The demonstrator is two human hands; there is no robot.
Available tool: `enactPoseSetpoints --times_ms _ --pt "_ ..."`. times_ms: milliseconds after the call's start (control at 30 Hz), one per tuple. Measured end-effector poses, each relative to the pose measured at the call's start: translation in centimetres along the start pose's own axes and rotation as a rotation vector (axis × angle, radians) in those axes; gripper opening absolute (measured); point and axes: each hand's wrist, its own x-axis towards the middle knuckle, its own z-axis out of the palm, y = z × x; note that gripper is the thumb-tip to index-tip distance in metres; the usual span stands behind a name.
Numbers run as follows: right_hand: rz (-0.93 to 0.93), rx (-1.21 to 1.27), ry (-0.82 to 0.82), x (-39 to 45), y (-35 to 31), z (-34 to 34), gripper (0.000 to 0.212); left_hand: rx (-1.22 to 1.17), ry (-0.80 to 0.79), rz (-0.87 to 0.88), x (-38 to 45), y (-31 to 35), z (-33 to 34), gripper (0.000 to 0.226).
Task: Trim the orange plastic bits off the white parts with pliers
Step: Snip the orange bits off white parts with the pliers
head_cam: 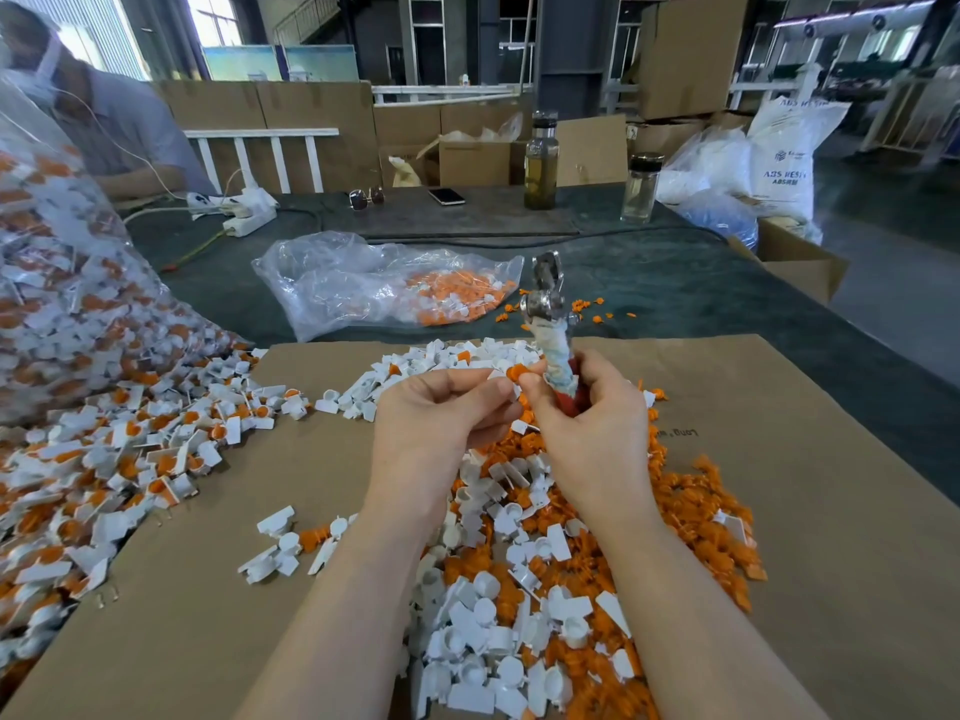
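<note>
The left hand (441, 407) pinches a white part (506, 379), its orange bit (516, 371) at 3 o'clock touching the right hand (587, 407), whose fingers grip the pliers (550, 314), jaws toward 12 o'clock, away from it.

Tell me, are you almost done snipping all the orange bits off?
Not nearly. Done: a heap of loose orange bits and bare white parts lies under the arms. In hand: the left hand holds one part, and the right hand grips the pliers, pointing up. Left: a big spill of untrimmed parts from the bag.
</note>
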Motion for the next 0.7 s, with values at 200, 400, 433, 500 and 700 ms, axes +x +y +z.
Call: enactPoseSetpoints --times_ms 200,400,433,500,700 --pt "-0.013 -0.075 0.010 -0.11 0.14 0.12 0.014 0.058 0.018 0.053 -0.18 -0.15 0.48 0.012" --pt "0.024 -0.088 -0.032 0.04 0.28 0.24 0.011 0.129 0.062 0.088 -0.33 -0.18 0.43 0.009" --pt "0.016 -0.101 -0.033 0.04 0.25 0.27 0.012 0.137 0.075 0.095 -0.35 -0.19 0.45 0.009" --pt "0.002 -0.118 -0.038 0.03 0.22 0.29 0.013 0.149 0.105 0.105 -0.35 -0.22 0.56 0.008" --pt "-0.002 -0.113 -0.091 0.02 0.23 0.25 0.013 0.194 0.187 0.124 -0.16 -0.48 0.75 0.007"
